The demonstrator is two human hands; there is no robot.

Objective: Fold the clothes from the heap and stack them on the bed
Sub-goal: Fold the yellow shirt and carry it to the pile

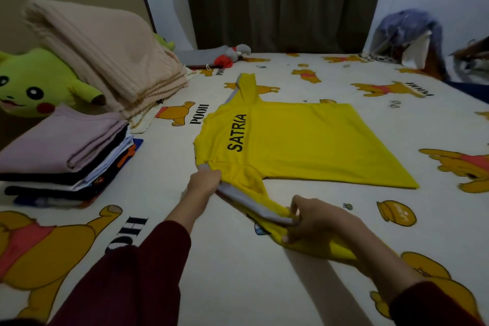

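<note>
A yellow shirt [304, 140] with grey trim and the black word SATRIA lies spread back-up on the bed [232, 280]. My left hand [205, 181] pinches it at the near shoulder by the grey collar. My right hand [312, 219] grips the end of the near sleeve, pulled toward me off the shirt's body. The far sleeve points away toward the curtain. A stack of folded clothes [68, 156], topped by a lilac piece, stands at the left. The heap of unfolded clothes [412, 34] sits at the far right corner.
A folded beige blanket [105, 53] and a green plush toy [34, 85] lie at the left by the headboard. A grey and red soft toy [227, 57] rests near the dark curtain [280, 0]. The sheet bears a cartoon bear print.
</note>
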